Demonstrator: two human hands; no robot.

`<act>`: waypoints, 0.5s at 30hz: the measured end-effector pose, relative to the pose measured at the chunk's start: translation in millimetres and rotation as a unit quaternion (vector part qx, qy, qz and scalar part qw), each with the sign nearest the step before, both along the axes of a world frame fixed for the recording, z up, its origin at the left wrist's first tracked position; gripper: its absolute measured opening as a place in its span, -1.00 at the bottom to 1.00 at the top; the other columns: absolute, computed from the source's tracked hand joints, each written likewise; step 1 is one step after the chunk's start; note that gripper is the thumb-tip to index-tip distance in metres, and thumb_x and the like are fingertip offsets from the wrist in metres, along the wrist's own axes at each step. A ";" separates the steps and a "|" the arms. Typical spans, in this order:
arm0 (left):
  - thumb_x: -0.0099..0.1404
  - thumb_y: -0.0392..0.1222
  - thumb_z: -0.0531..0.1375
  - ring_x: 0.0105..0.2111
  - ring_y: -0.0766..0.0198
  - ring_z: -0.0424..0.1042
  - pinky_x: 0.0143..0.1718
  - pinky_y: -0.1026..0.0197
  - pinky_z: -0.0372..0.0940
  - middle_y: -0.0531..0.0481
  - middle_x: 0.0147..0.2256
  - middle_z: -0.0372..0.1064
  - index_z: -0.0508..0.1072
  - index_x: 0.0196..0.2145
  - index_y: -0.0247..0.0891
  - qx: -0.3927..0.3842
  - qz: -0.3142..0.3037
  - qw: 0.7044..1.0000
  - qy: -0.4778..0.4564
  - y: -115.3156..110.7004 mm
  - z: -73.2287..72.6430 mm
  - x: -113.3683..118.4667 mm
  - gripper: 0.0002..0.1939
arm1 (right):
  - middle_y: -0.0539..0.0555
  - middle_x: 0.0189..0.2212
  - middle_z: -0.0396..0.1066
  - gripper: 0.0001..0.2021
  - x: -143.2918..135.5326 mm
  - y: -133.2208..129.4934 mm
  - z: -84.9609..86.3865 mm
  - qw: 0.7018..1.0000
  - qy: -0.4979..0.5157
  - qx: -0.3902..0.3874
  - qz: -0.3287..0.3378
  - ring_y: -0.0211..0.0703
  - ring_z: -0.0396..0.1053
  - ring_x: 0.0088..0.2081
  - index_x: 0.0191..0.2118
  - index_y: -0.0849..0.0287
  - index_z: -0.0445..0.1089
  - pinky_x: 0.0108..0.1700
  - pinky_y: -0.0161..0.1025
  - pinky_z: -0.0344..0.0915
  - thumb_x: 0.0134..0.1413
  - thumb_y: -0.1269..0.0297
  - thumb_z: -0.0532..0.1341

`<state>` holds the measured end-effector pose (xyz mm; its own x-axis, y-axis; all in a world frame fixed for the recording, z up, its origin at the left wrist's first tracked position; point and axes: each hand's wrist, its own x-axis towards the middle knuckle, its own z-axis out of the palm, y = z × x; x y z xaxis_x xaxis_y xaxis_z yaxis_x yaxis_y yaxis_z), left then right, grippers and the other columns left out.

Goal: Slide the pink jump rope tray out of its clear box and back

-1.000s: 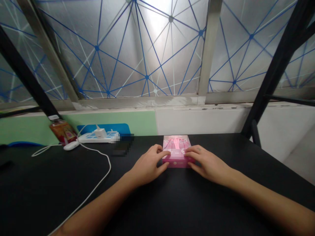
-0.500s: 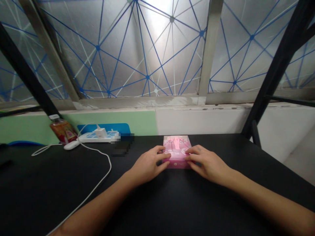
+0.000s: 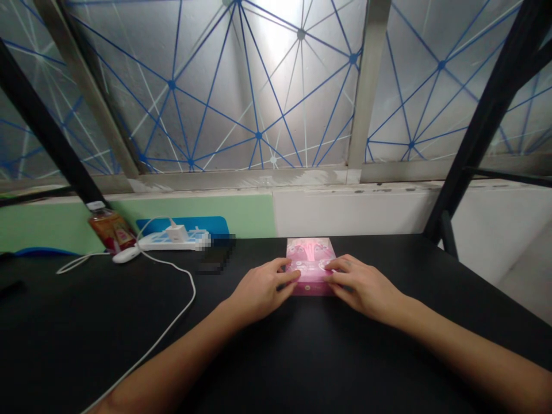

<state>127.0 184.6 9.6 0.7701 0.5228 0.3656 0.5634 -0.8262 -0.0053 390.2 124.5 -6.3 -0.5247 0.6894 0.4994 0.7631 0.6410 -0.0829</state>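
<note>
A flat pink box (image 3: 309,253) with a shiny printed top lies on the black table, close to its back edge. My left hand (image 3: 262,289) grips its left side, with fingertips on the top and the near left corner. On the opposite side, my right hand (image 3: 366,289) holds the right edge, its fingers curled over the top and side. The near face of the box shows between the two hands. Some of my fingertips are hidden against the box's sides.
A white power strip (image 3: 159,241) with a plugged-in charger (image 3: 176,232) is at the back left, beside a drink bottle (image 3: 111,229). A white cable (image 3: 192,287) runs forward along the left. Black frame posts (image 3: 463,135) rise at both sides before the window.
The fingers of my left hand have shifted very slightly on the box. The box and my right hand stay in place.
</note>
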 end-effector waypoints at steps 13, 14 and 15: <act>0.31 -0.21 0.14 -0.04 0.13 0.41 -0.04 0.10 0.37 -0.07 0.10 0.26 0.48 -0.04 -0.09 -0.090 0.010 0.992 -0.085 -7.1 3.9 -0.6 -0.72 | 0.14 -0.07 0.39 -0.75 -3.0 -8.8 11.1 0.999 0.029 -0.036 0.000 -0.02 0.30 -0.01 -0.08 0.11 0.42 -0.08 -0.04 0.38 0.16 0.46 0.12; 0.30 -0.22 0.15 -0.04 0.12 0.40 -0.03 0.10 0.37 -0.08 0.09 0.26 0.48 -0.04 -0.10 -0.094 0.011 0.991 -0.091 -7.6 4.0 -0.1 -0.72 | 0.14 -0.07 0.40 -0.75 -3.5 -8.7 11.4 0.999 0.035 -0.036 0.000 -0.02 0.31 -0.01 -0.09 0.10 0.42 -0.07 -0.04 0.38 0.14 0.47 0.12; 0.29 -0.23 0.16 -0.04 0.12 0.40 -0.03 0.09 0.36 -0.08 0.09 0.26 0.48 -0.04 -0.11 -0.098 0.012 0.990 -0.097 -8.3 4.2 0.3 -0.71 | 0.14 -0.07 0.40 -0.74 -3.9 -8.7 11.8 0.998 0.042 -0.038 0.003 -0.03 0.31 -0.01 -0.10 0.10 0.42 -0.06 -0.04 0.37 0.12 0.48 0.13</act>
